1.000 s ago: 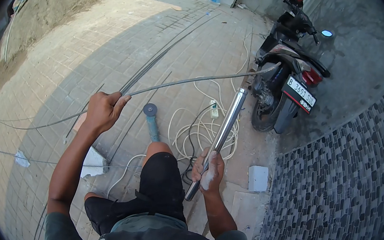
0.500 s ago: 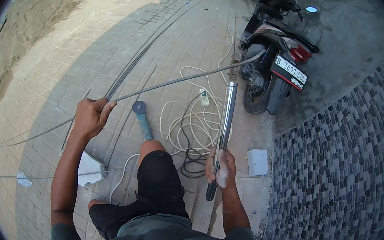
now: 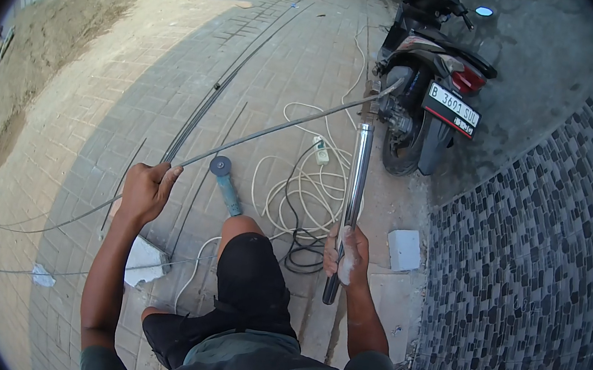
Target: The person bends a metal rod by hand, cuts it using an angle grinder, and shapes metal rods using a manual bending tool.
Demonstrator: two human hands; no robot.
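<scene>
My left hand (image 3: 145,193) is closed around a long thin steel rod (image 3: 281,126), thumb on top. The rod slants from the lower left up to the right, and its far part lies near the scooter's rear wheel. My right hand (image 3: 348,257) grips a shiny metal pipe (image 3: 356,184) near its darker lower end. The pipe stands nearly upright in view, with its open top just below the rod. Left of my knee, an angle grinder (image 3: 227,188) with a dark disc lies on the paving.
A parked scooter (image 3: 437,77) stands at upper right, beside a stone-patterned surface (image 3: 527,277). Coiled cream cable (image 3: 265,207) and a socket block (image 3: 321,151) lie ahead. More rods (image 3: 207,105) lie on the paving. A white block (image 3: 402,250) is right of my right hand.
The whole view has shifted slightly to the right. The pipe leans a little more to the right at its top. Both hands keep their holds.
</scene>
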